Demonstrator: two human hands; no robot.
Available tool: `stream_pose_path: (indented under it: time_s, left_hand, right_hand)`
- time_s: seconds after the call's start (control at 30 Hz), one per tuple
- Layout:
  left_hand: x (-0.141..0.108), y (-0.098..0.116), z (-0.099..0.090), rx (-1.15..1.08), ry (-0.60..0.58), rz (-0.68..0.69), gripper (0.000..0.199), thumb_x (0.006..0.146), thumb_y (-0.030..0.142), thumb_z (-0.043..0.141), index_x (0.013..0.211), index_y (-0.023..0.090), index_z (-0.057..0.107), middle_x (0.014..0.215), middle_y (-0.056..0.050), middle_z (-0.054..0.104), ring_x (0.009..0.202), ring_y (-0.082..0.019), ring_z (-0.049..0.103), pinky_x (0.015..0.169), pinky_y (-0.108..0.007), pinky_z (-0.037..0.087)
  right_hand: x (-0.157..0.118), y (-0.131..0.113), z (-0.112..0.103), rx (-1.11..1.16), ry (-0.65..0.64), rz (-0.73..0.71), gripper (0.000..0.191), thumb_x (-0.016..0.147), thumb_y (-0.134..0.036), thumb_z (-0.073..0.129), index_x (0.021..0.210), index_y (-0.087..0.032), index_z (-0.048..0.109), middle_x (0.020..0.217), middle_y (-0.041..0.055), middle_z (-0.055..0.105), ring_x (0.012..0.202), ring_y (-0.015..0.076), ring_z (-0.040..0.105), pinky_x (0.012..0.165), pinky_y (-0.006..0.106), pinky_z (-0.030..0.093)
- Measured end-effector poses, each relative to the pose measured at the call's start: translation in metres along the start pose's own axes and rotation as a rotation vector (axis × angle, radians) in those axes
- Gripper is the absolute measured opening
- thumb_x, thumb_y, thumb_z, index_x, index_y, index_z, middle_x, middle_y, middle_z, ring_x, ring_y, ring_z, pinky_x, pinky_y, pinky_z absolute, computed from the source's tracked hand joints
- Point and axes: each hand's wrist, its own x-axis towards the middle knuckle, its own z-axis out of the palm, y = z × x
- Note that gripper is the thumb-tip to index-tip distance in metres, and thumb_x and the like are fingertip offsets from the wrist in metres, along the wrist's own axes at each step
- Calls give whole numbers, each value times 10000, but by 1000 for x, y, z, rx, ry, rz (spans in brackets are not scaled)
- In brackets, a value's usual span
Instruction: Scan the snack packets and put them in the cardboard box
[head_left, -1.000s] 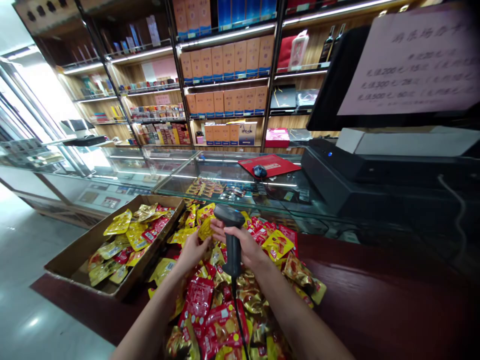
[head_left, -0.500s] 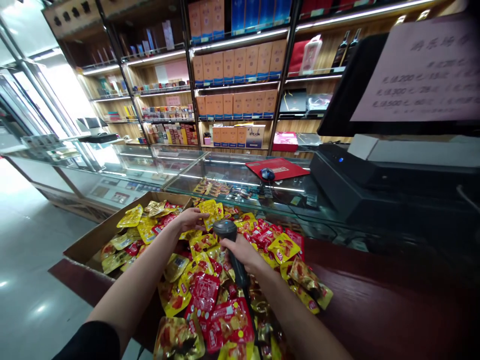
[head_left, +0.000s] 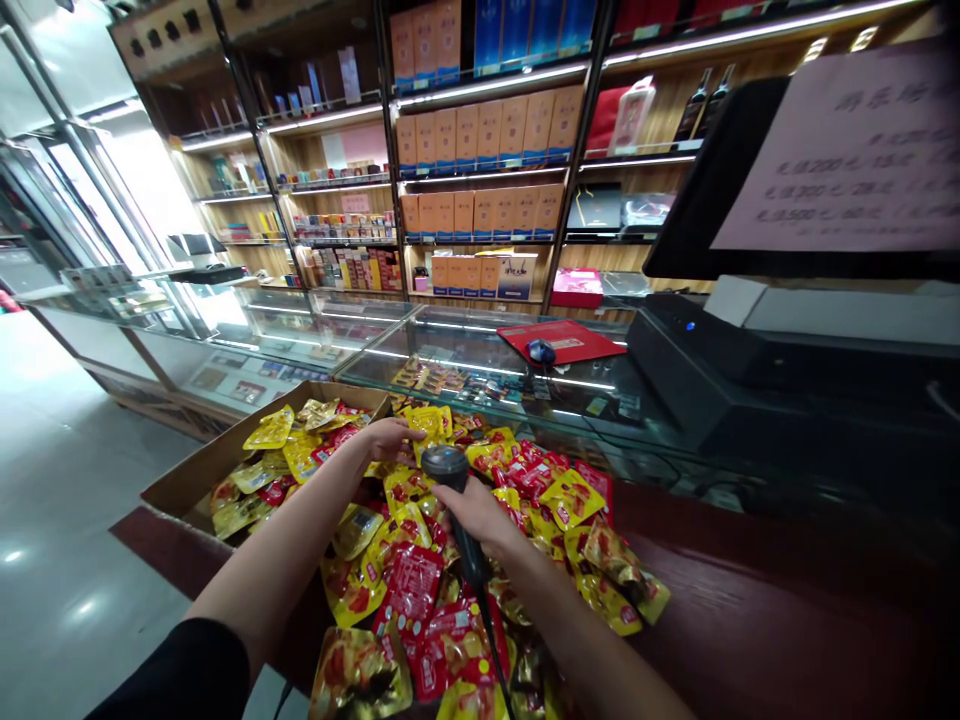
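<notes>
My right hand (head_left: 474, 512) is wrapped round the handle of a black barcode scanner (head_left: 466, 553), whose rounded head points away from me. Its cable trails down over the pile. Just left of the scanner's head, my left hand (head_left: 394, 440) pinches a yellow snack packet (head_left: 432, 422) by its near side; part of its grip is hidden. Beneath both hands spreads a heap of red, yellow and gold snack packets (head_left: 409, 585). An open cardboard box (head_left: 180, 483) with more packets in it stands to the left, beside my left forearm.
Behind the heap runs a glass display counter (head_left: 375, 335), with a red mouse pad (head_left: 585, 342) and a computer mouse (head_left: 541, 351) on it. A monitor (head_left: 694, 190) with a handwritten paper sheet stands at right. Shelves of boxed goods (head_left: 480, 215) line the back wall.
The scanner's head has shifted slightly left and down, closer to the yellow packet. My left hand keeps its grip and has moved slightly right. The whole view has shifted a little.
</notes>
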Motion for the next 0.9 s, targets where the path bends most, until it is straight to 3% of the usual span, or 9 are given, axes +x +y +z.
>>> stream_pose_path:
  time_s: [0.43, 0.6, 0.77, 0.9]
  left_hand:
    - [0, 1, 2, 4, -20, 4, 382, 550, 242, 852, 721, 181, 517, 627, 36, 579, 587, -146, 616, 617, -358, 581]
    - [-2, 1, 4, 14, 11, 9, 431, 528, 257, 862, 682, 178, 467, 604, 48, 549, 601, -162, 628, 649, -401, 576]
    - [-3, 1, 4, 17, 30, 16, 446, 531, 282, 858, 695, 168, 458, 677, 30, 601, 641, -170, 649, 694, -433, 563]
    - [-5, 0, 4, -4, -17, 4, 392, 559, 276, 844, 738, 154, 518, 693, 1, 636, 618, -162, 644, 671, -407, 566]
  right_hand:
    - [4, 4, -1, -38, -8, 4, 216, 758, -368, 636, 740, -200, 502, 439, -42, 492, 365, 124, 473, 356, 249, 419]
    - [4, 4, -2, -36, -10, -1, 208, 757, -347, 631, 698, -197, 499, 427, -40, 485, 357, 122, 461, 349, 245, 410]
    - [1, 2, -1, -64, -9, 25, 230, 756, -340, 625, 633, -180, 515, 418, -30, 488, 339, 107, 442, 355, 239, 406]
    - [-2, -3, -1, -3, 1, -8, 151, 740, -305, 620, 715, -171, 557, 503, -20, 545, 415, 128, 513, 382, 237, 415]
